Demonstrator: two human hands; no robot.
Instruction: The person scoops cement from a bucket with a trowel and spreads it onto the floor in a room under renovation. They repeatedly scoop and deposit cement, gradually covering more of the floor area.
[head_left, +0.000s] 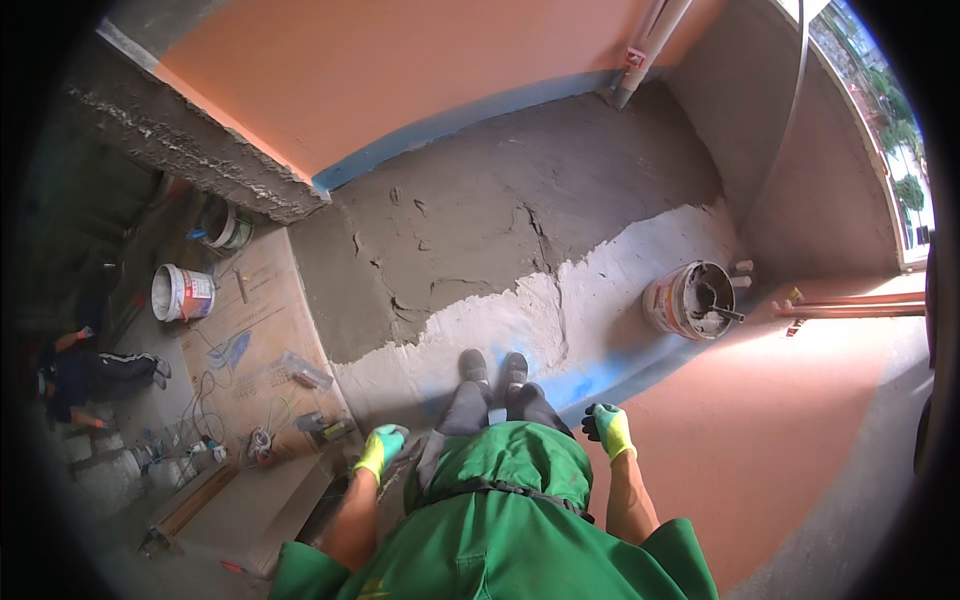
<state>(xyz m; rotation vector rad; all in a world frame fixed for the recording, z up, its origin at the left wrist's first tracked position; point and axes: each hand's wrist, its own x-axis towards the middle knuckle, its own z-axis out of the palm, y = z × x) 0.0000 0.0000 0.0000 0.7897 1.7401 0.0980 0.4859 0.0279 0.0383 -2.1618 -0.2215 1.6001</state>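
Note:
Both my hands wear yellow-green gloves and hang at my sides, over the floor. My left hand (381, 450) is closed, its fingers curled, with no tool showing in it. Similarly, my right hand (609, 430) has its fingers bent inward and nothing visible in them. Ahead of my shoes, wet grey mortar (480, 225) covers the floor up to the wall, with a ragged near edge and several ridges. I stand on the pale, uncoated strip (500, 325) beside it. To the right of that strip sits a bucket (690, 300) with grey residue and a tool handle inside.
On the left, a white bucket (183, 293) stands by a brown board (255, 320), which carries a trowel (305, 371) and cables. Another bucket (228, 225) is near the rough wall end. A pipe (650, 50) meets the far corner. A person (95, 380) works at far left.

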